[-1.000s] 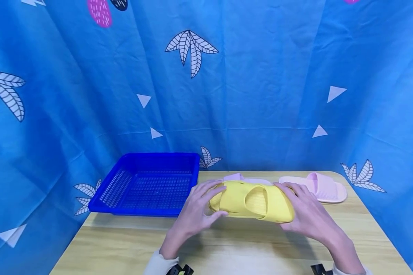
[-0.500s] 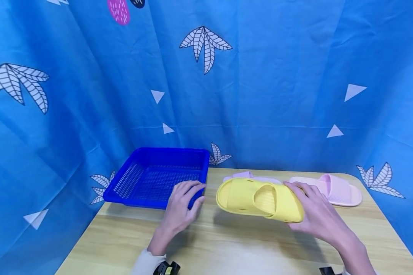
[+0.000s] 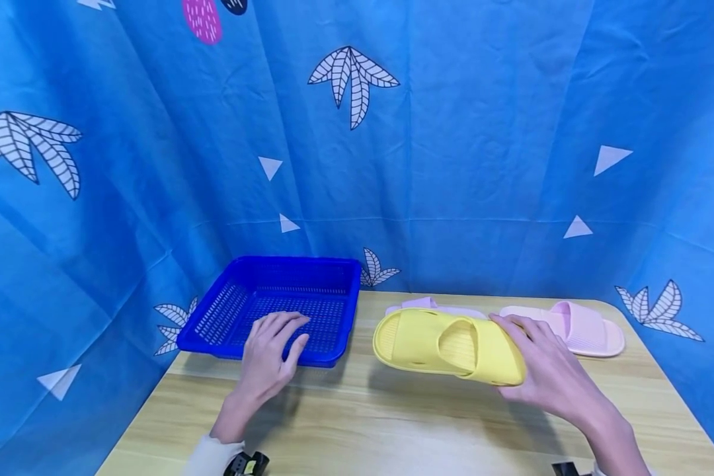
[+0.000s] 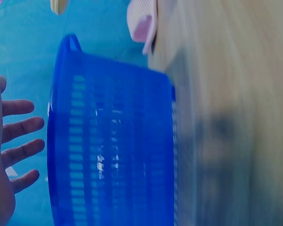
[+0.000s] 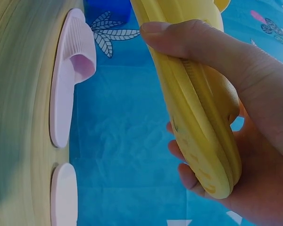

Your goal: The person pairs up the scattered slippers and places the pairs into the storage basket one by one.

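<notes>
My right hand grips the right end of a pair of yellow slippers, nested together and raised over the table. In the right wrist view the thumb lies across the yellow slippers, the other fingers come round from beneath, and two soles show one against the other. My left hand holds nothing; it hovers over the front rim of a blue plastic basket. Its fingers are spread and loosely bent in the left wrist view, beside the basket's slotted wall.
Behind the yellow pair lie a lilac slipper, partly hidden, and a pale pink slipper further right. All stand on a light wooden table. A blue patterned curtain closes off the back and sides.
My left hand has let go of the yellow slippers and moved left to the basket. My right hand keeps its hold. The head view has shifted slightly.
</notes>
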`<state>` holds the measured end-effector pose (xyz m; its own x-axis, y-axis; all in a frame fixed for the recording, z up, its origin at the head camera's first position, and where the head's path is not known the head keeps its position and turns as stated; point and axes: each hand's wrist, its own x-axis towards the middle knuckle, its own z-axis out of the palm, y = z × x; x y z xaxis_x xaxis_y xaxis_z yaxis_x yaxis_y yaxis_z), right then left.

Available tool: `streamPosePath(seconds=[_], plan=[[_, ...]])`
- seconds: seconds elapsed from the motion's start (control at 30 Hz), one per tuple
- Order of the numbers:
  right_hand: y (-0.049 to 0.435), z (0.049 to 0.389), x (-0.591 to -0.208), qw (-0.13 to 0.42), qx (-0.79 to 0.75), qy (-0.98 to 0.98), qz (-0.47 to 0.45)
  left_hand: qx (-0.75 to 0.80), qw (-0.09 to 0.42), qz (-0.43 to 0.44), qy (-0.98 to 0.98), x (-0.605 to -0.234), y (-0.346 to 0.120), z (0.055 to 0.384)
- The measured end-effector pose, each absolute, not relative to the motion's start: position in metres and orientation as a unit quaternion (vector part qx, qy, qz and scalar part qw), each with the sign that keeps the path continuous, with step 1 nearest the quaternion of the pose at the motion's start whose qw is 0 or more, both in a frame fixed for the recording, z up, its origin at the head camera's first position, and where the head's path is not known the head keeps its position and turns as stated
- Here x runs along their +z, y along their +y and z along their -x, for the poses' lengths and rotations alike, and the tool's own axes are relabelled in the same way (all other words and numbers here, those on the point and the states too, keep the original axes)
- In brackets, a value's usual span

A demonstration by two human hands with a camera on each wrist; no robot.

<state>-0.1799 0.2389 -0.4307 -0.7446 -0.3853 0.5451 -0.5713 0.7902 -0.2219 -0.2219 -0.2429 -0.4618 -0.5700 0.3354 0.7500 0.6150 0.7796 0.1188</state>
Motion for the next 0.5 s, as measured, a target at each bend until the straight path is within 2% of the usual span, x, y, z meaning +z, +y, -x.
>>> streamPosePath(seconds=[0.5], plan=[[0.240,0.178,-0.429,0.236,0.194,-0.916,-0.261,-0.149,0.367,0.210,-0.894,-0.470,-0.301,0.216]])
